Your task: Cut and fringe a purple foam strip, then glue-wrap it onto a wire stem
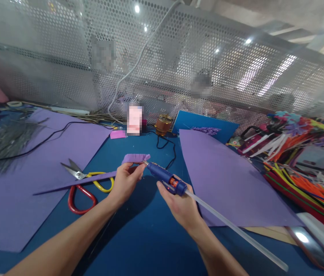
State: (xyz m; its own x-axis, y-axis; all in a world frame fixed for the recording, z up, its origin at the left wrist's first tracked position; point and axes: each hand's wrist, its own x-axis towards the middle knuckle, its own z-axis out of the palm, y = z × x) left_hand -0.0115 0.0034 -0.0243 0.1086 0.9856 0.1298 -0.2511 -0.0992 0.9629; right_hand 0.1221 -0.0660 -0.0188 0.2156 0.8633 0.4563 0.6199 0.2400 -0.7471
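My left hand (126,180) pinches a narrow purple paper strip (135,157), its upper end looped above my fingers and its long tail running left over the scissors. In my right hand (182,205) is a blue hot glue gun (162,173), gripped with its nozzle at the strip beside my left fingertips. A long translucent glue stick (236,230) sticks out of the gun's back toward the lower right. Partly under the strip's tail lie open scissors (79,175) with one red and one yellow handle loop.
Large purple sheets (228,184) lie on both sides of the blue table (139,245). Colourful pipe cleaners (308,180) crowd the right. A black cord (55,132) crosses the left sheet. Behind stand a tape roll (164,123) and a perforated metal panel (162,57).
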